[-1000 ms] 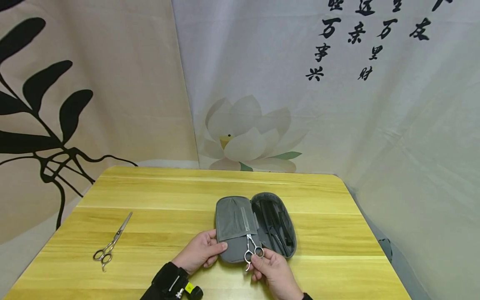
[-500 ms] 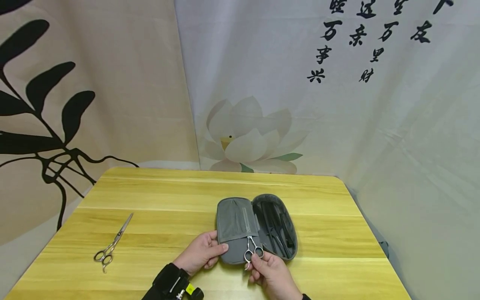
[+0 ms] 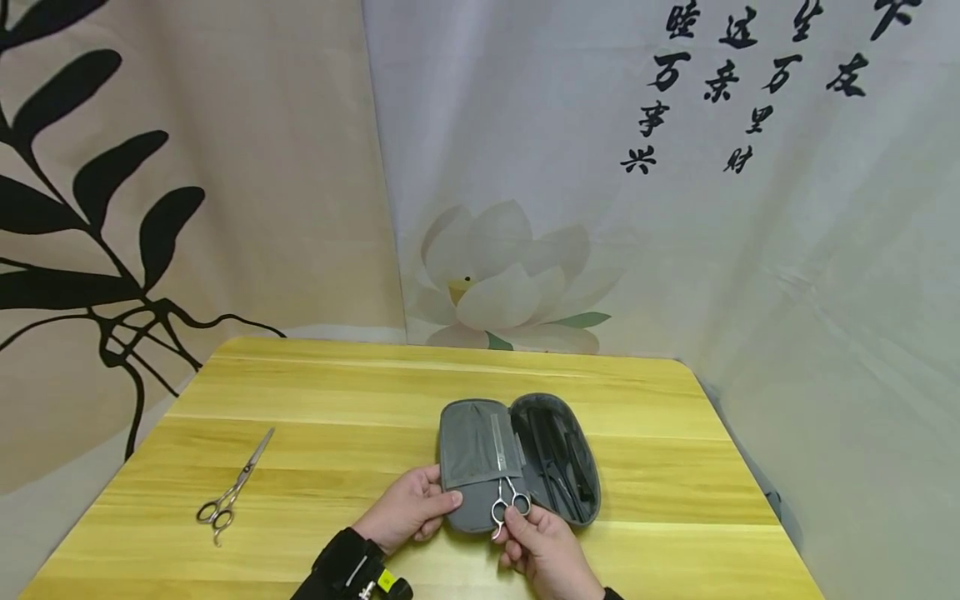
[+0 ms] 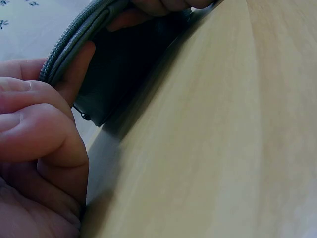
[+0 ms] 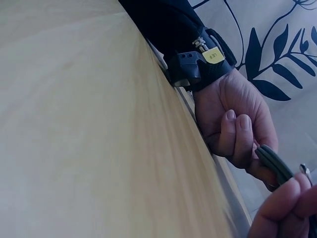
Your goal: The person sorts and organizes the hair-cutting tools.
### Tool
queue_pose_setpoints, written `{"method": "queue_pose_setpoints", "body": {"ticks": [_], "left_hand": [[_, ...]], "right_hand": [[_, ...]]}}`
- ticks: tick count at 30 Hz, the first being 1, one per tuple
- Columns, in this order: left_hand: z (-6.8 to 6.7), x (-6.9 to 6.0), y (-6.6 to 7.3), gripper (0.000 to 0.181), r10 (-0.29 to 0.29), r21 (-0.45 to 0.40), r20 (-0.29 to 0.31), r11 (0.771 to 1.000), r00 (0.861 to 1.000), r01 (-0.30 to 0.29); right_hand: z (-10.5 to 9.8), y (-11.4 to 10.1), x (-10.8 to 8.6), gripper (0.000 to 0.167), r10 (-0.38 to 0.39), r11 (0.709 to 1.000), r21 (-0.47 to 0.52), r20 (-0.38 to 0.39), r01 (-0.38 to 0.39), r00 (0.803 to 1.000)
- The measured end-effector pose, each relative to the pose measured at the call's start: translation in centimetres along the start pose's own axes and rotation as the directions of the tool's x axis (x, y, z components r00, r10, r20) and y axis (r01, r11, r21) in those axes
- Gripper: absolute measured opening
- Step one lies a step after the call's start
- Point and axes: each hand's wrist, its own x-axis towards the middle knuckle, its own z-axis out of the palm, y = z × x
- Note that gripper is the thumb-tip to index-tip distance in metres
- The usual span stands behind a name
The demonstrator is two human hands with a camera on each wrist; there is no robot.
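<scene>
We judged it best to steady the gray case (image 3: pixel 459 518) with our left hand (image 3: pixel 411 507), which pinched its edge, and keep the hairdressing scissors (image 3: pixel 501 490) aligned with the pocket (image 3: pixel 472 446). These lay lower centre, right of that hand, rings pinched by our right hand (image 3: pixel 551 546).

A yellow wood-grain tabletop (image 3: pixel 675 475) is filling the foreground, its far corners rounding off before printed hangings (image 3: pixel 780 225) that are covering the background. Beyond the far left corner a black leafy plant print (image 3: pixel 170 236) is spreading across beige cloth (image 3: pixel 292 167), while a pale lotus print (image 3: pixel 502 296) is sitting just above the far edge. Black characters (image 3: pixel 721 82) are running in columns higher up, toward the far right corner, and soft light is falling over everything.
</scene>
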Motion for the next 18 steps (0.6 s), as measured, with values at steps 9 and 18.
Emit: {"method": "queue_pose_setpoints", "body": {"ticks": [9,18], "left_hand": [[0.09,0.05,0.03,0.048,-0.001,0.007,-0.007,1.0,1.0,0.001],[0.02,-0.03,-0.07,0.048,0.006,0.008,-0.005,1.0,1.0,-0.006]], "right_hand": [[0.18,-0.13,-0.05,0.018,0.027,1.0,-0.008,-0.058,-0.027,0.998],[0.4,-0.26,0.23,0.019,0.054,0.998,-0.027,-0.089,-0.057,0.995]]}}
